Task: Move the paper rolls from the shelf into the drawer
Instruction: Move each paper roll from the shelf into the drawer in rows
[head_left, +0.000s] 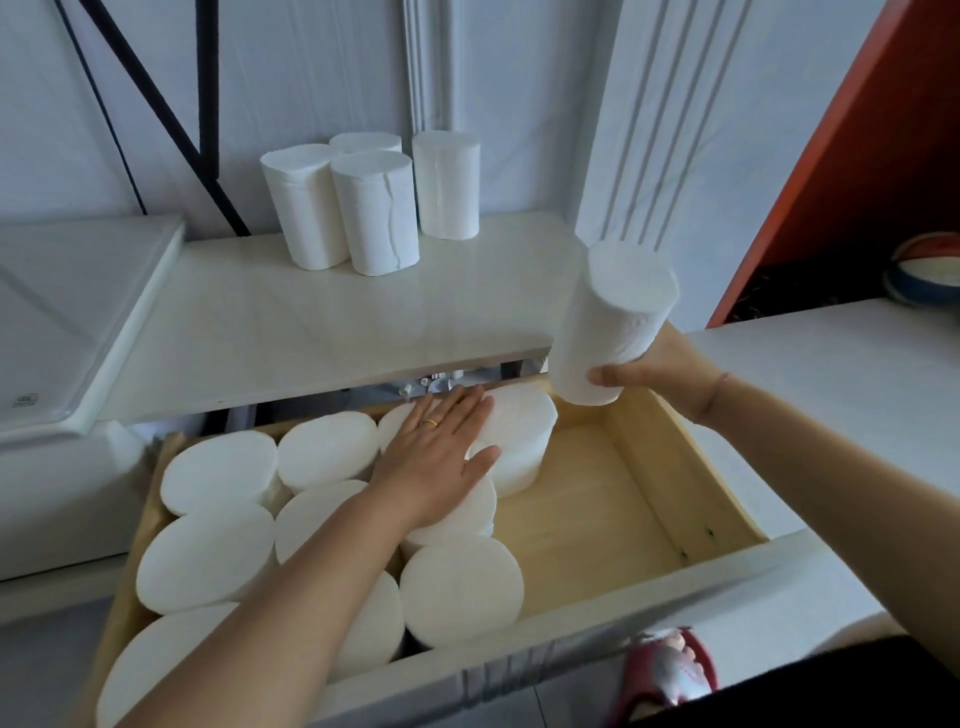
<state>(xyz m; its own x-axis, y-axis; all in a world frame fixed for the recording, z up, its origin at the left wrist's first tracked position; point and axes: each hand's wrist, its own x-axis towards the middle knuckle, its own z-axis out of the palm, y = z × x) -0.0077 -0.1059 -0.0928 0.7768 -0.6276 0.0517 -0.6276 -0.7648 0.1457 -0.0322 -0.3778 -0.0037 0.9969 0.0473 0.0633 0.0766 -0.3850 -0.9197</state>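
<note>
Drawer (691, 467): open; left side full of packed rolls (223, 473), right side bare.
Left hand (436, 457): flat, fingers straight, on those rolls.
Right hand (654, 369): grips one paper roll (608, 322) over the far right corner.
Shelf (311, 322): four rolls (374, 208) stand.
Next: probably lower it upright into the bare side.

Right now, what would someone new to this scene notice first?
The open drawer, its left side packed with upright paper rolls, with the left hand resting flat on them. The right hand grips another roll above the drawer's bare right side, and four rolls stand on the shelf behind.
</note>
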